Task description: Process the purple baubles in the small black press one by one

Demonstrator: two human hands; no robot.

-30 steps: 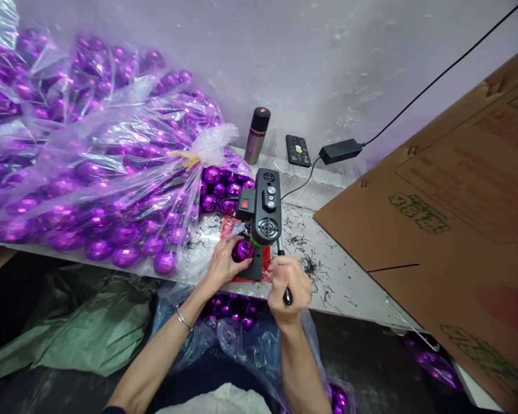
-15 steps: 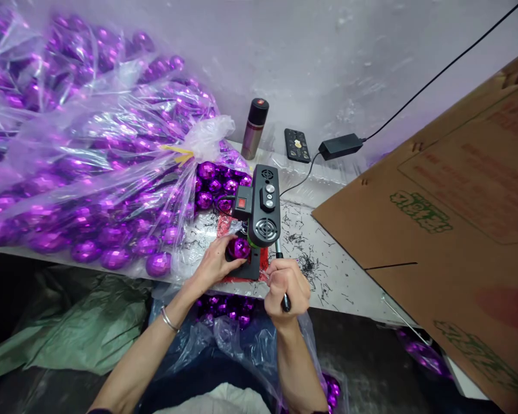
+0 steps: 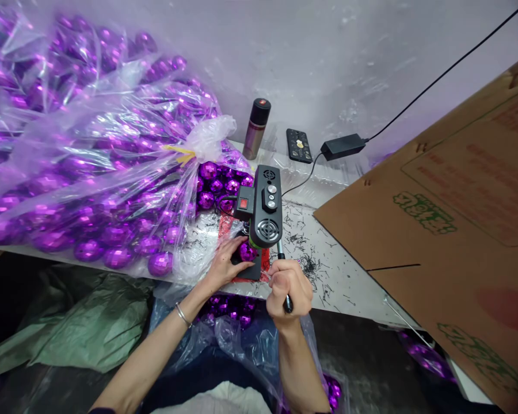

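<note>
A small black bench machine (image 3: 263, 210) with a red switch stands on a red mat at the table's front edge. My left hand (image 3: 223, 263) holds a shiny purple faceted ball (image 3: 246, 251) under the machine's head. My right hand (image 3: 287, 284) is closed round the machine's black lever handle (image 3: 284, 275), which slants down toward me.
Big clear bags of purple balls (image 3: 82, 161) fill the left of the table. An open bag of balls (image 3: 231, 307) hangs below the table edge. A large cardboard sheet (image 3: 449, 218) lies to the right. A spray can (image 3: 256, 127), a remote (image 3: 298, 145) and a power adapter (image 3: 342, 146) sit by the wall.
My left hand has pushed the purple ball a little to the right, further beneath the machine's head. My right hand keeps its hold on the lever, barely shifting.
</note>
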